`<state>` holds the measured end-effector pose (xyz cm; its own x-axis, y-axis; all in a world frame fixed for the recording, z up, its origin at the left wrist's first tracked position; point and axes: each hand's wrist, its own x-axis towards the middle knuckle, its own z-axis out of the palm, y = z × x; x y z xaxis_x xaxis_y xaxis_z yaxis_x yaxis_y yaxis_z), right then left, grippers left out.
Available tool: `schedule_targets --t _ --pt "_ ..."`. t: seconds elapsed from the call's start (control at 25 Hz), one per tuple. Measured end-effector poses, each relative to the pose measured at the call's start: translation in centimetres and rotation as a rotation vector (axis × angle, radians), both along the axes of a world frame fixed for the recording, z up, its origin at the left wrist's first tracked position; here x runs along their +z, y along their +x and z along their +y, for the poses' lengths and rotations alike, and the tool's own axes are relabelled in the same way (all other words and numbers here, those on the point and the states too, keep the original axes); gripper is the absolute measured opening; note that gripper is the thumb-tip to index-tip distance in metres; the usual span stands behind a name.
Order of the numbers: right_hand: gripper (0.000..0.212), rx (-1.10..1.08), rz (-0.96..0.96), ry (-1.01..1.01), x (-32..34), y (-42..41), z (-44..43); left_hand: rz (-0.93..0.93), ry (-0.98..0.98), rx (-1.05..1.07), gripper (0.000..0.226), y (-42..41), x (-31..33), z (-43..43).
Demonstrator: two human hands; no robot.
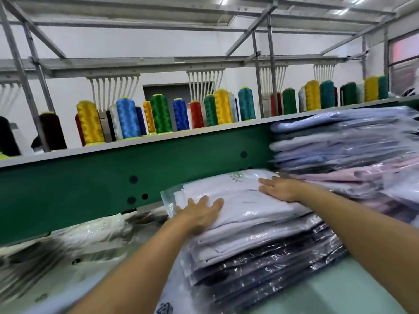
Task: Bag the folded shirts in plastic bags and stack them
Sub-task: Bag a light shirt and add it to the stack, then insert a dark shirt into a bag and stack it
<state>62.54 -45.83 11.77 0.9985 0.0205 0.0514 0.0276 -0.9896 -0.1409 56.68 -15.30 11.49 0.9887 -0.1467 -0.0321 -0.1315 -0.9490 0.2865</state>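
The white folded shirt in a clear plastic bag (244, 200) lies on top of the low stack of bagged white and dark navy shirts (260, 264). Both hands rest flat on it with fingers straight and spread, gripping nothing. The left hand (201, 214) presses the corner at the stack's near-left, and the right hand (280, 189) presses the stack's far-right part. The flat palms probably serve to push air out of the slippery bag and square it over the shirts beneath, so the layers do not slide. The bag's loose mouth hangs out past the stack's left edge, so that side looks the least settled. Room around the stack is uneven. The taller pile of bagged pale blue and pink shirts (351, 150) crowds its right side, just beside the right fingertips. The green metal panel (102, 184) closes off the space behind the stack. Crumpled loose clear plastic bags (79, 241) lie to the stack's left, near but apart from it. The pale green counter (317, 295) shows bare in front of the stack, so the freest way to withdraw seems to be straight back toward the person.
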Motion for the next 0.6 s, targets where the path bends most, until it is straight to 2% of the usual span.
schedule_targets --t 0.08,0.16,0.32,0.44,0.6 --pt "0.064 -0.054 0.037 -0.052 -0.1 0.0 0.4 -0.008 -0.034 -0.021 0.099 -0.9 -0.1 0.2" --pt "0.056 -0.098 -0.005 -0.070 -0.3 -0.6 1.2 -0.046 -0.061 -0.056 0.097 -2.0 -0.4 0.4" --pt "0.043 -0.123 -0.379 -0.065 0.3 -3.8 3.5 -0.179 -0.176 -0.099 0.084 -4.9 -0.5 1.9" --pt "0.032 -0.083 -0.489 0.057 1.9 -6.5 5.7 -0.286 -0.212 -0.036 0.067 -6.7 2.2 2.7" --pt "0.006 0.053 -0.562 0.301 4.3 -11.1 11.2 -0.511 -0.171 0.054 0.044 -10.9 6.4 2.5"
